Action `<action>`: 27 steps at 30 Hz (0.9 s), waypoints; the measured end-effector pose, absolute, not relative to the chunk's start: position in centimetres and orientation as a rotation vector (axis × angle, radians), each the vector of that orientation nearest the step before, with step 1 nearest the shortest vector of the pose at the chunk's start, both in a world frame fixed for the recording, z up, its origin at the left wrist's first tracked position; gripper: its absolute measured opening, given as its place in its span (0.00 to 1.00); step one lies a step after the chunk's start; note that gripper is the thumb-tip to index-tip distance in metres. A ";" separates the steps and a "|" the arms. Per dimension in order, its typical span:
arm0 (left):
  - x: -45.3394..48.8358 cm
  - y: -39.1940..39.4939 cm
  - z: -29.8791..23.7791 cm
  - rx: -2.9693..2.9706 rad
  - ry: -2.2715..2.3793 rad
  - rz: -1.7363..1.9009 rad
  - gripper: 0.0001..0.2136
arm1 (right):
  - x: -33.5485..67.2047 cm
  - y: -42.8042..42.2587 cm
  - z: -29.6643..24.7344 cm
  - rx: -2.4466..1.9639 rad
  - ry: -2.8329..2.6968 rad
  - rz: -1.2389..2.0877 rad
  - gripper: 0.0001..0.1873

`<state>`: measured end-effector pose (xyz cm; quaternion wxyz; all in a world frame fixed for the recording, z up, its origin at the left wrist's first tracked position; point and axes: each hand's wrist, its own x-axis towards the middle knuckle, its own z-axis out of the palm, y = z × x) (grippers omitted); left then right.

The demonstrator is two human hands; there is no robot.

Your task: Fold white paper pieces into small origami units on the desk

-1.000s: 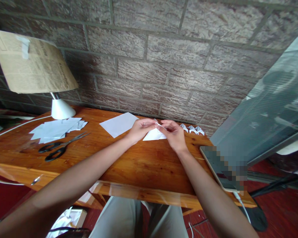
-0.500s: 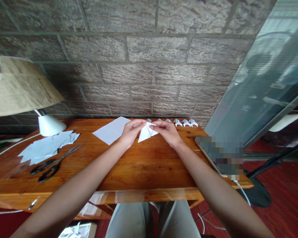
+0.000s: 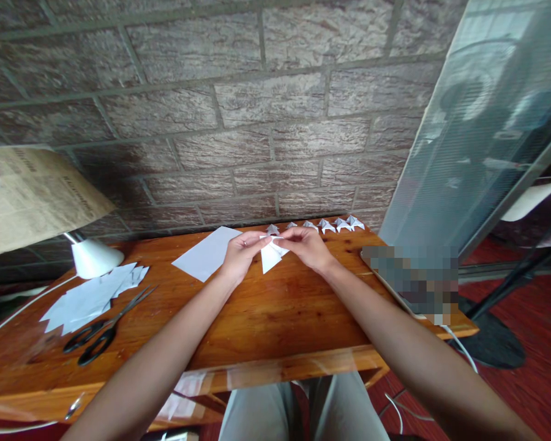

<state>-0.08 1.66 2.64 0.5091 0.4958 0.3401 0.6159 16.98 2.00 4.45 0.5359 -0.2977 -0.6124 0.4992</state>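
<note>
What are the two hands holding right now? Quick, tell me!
Left hand: closed, pinching the folded white paper at its top.
Right hand: closed, pinching the same paper from the other side.

Top of the folded paper (image 3: 270, 260) is covered by the fingertips of the left hand (image 3: 239, 252) and right hand (image 3: 307, 246) pinching it, so the creases there cannot be read. Lampshade (image 3: 32, 199) is cut off by the left edge; a pixelated patch (image 3: 411, 278) masks whatever lies at the right end of the table (image 3: 275, 318). Row of small paper pieces (image 3: 335, 225) by the wall is too small to tell their form.
</note>
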 end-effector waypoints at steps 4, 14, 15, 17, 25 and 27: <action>0.3 1.6 2.9 1.152 0.788 1.496 0.14 | 17.1 2.0 4.6 -0.699 -1.467 1.219 0.12; -0.5 1.4 3.1 1.266 0.861 1.350 0.14 | 17.1 2.0 4.4 -0.705 -1.502 1.172 0.13; -0.6 1.4 3.2 1.284 0.881 1.345 0.14 | 17.1 2.0 4.4 -0.703 -1.516 1.169 0.13; -0.7 1.4 3.3 1.336 0.910 1.367 0.14 | 17.1 2.0 4.4 -0.695 -1.531 1.173 0.13; 0.0 1.4 3.2 1.257 0.872 1.465 0.16 | 16.9 2.3 4.1 -0.723 -1.431 1.321 0.19; -0.1 1.4 3.1 1.217 0.865 1.459 0.16 | 16.9 2.4 3.9 -0.734 -1.452 1.329 0.18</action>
